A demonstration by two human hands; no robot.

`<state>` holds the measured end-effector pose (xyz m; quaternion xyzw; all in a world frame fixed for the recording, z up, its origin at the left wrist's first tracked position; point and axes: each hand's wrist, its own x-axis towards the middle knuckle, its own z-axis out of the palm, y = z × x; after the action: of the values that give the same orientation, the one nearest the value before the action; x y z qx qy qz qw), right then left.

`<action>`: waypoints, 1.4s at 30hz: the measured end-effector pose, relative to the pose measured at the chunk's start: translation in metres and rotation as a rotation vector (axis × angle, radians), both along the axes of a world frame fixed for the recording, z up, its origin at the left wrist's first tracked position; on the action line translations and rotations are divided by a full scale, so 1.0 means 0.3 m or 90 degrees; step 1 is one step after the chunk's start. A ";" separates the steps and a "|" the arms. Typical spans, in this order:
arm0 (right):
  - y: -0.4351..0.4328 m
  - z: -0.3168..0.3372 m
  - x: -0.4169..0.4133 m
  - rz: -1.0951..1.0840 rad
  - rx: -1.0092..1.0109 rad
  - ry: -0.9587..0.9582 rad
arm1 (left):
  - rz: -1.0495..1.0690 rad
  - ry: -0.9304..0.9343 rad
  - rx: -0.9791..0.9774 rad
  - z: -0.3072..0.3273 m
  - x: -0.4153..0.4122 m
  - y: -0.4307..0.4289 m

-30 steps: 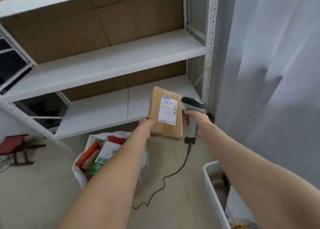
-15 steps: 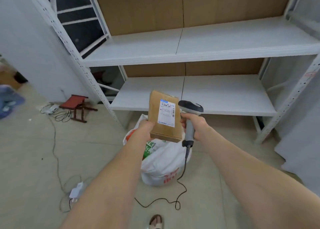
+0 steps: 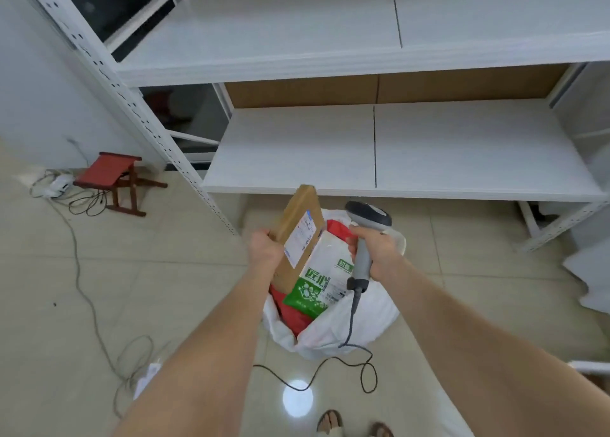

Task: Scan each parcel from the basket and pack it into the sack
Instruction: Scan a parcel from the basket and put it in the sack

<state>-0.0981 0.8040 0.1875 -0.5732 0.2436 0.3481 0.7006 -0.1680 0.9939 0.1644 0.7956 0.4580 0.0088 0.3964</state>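
My left hand (image 3: 264, 248) grips a flat brown cardboard parcel (image 3: 295, 225) with a white label, tilted on edge over the mouth of the white sack (image 3: 363, 324). The sack stands on the floor below the shelf and holds a green-and-white packet (image 3: 321, 281) and red parcels (image 3: 290, 314). My right hand (image 3: 376, 250) holds a grey barcode scanner (image 3: 366, 238) by its handle, just right of the parcel and above the sack. The scanner's black cable (image 3: 350, 354) trails down to the floor. The basket shows only as a white corner (image 3: 591, 369) at the right edge.
White metal shelving (image 3: 373, 149) stands directly behind the sack, its corner post (image 3: 158, 132) to the left. A small red stool (image 3: 114, 179) and loose cables (image 3: 82, 271) lie on the tiled floor at left. My sandalled feet (image 3: 353, 425) are at the bottom.
The view has tipped down toward the sack. My left hand has lowered and tilted the parcel edge-on over the sack's mouth, and the scanner has moved apart from the label.
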 end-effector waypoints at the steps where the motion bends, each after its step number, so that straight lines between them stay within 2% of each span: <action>1: 0.017 -0.041 0.022 0.001 -0.007 0.008 | -0.016 0.006 0.016 -0.037 0.019 0.008; 4: 0.054 -0.170 0.088 -0.010 -0.030 0.021 | -0.058 -0.004 0.109 -0.167 0.091 0.024; 6: 0.072 -0.254 0.129 -0.018 -0.040 0.029 | -0.163 -0.010 0.206 -0.261 0.134 0.011; 8: 0.087 -0.331 0.158 -0.021 -0.055 0.046 | -0.336 0.121 0.286 -0.371 0.152 -0.024; 10: 0.097 -0.398 0.173 -0.018 -0.073 0.070 | -0.444 0.308 0.229 -0.490 0.142 -0.063; 12: 0.102 -0.450 0.182 -0.013 -0.079 0.084 | -0.483 0.403 0.122 -0.590 0.127 -0.091; 14: 0.101 -0.488 0.187 -0.013 -0.079 0.089 | -0.490 0.407 0.069 -0.643 0.131 -0.101; 18: 0.093 -0.525 0.198 -0.027 -0.076 0.095 | -0.477 0.409 0.061 -0.660 0.182 -0.096; 22: 0.068 -0.490 0.187 -0.028 -0.070 0.088 | -0.477 0.429 0.099 -0.578 0.230 -0.109; 27: 0.012 -0.319 0.160 -0.077 -0.040 0.079 | -0.523 0.354 0.231 -0.341 0.299 -0.149; 32: -0.096 -0.136 0.100 -0.134 0.000 0.044 | -0.533 0.281 0.183 -0.114 0.361 -0.241; 37: -0.256 -0.005 -0.022 -0.246 0.014 -0.026 | -0.633 0.255 0.250 0.036 0.369 -0.418; 42: -0.479 0.096 -0.125 -0.372 -0.013 -0.013 | -0.732 0.157 0.272 0.151 0.369 -0.692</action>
<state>-0.1355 0.6603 0.2162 -0.4890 0.3946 0.1229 0.7681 -0.0572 0.7863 0.2098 0.9717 -0.0129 -0.2064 0.1143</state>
